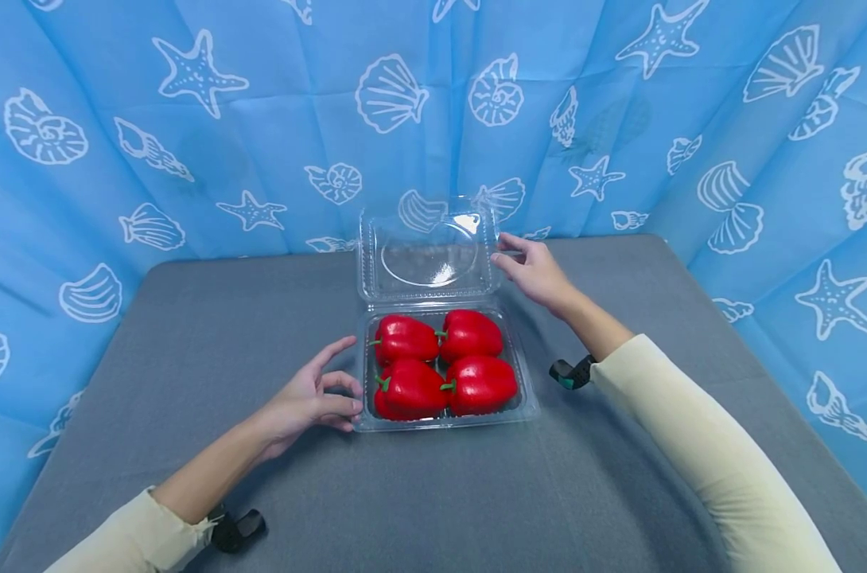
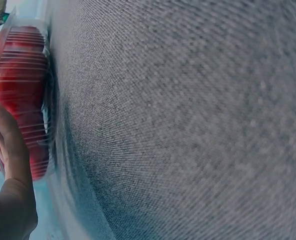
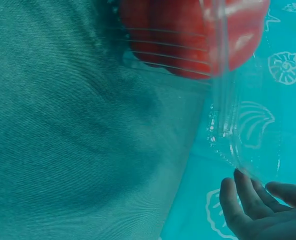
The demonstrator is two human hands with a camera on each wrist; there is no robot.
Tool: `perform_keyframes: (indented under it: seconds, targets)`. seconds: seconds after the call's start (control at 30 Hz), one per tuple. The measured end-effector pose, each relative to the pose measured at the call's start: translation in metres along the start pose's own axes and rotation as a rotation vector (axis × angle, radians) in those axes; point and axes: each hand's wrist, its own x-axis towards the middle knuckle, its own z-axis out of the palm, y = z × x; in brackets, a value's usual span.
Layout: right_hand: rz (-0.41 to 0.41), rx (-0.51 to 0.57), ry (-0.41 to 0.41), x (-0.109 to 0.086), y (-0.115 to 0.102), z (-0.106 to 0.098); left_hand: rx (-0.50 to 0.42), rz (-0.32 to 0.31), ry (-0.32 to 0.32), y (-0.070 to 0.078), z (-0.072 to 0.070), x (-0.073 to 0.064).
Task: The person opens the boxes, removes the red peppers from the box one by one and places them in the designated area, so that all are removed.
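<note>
A clear plastic clamshell box (image 1: 445,425) lies on the table with its lid (image 1: 405,274) raised and leaning back. Several red bell peppers (image 1: 484,385) with green stems fill its base in two rows. At the box's left side my left hand (image 1: 312,402) has its fingers spread, fingertips right at the rim; the left wrist view shows this hand (image 2: 13,150) beside the ridged wall. My right hand (image 1: 537,274) holds the lid's right edge between thumb and fingertips. In the right wrist view those fingers (image 3: 245,197) meet the lid's edge.
A grey cloth covers the table (image 1: 448,501). Behind it hangs a blue curtain (image 1: 262,127) with white shells and starfish, close to the raised lid. Black straps with mounts sit at the left wrist (image 1: 236,532) and right wrist (image 1: 572,372).
</note>
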Motion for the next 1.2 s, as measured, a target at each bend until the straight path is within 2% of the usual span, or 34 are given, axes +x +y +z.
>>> perform_keyframes:
  seconds: [0.17,0.5,0.73,1.2]
  targets:
    - [0.0,-0.045,-0.033,-0.001,0.006,0.002,0.002,-0.001,0.002,0.0,0.001,0.0]
    - [0.051,-0.105,-0.084,-0.005,0.015,0.005,0.022,0.008,0.009,-0.001,0.003,0.0]
    - [0.057,-0.091,-0.131,-0.007,0.019,0.007,0.013,0.017,-0.005,-0.001,0.002,-0.001]
    - [0.07,-0.095,-0.154,-0.007,0.021,0.009,0.016,0.012,0.002,-0.002,0.003,0.0]
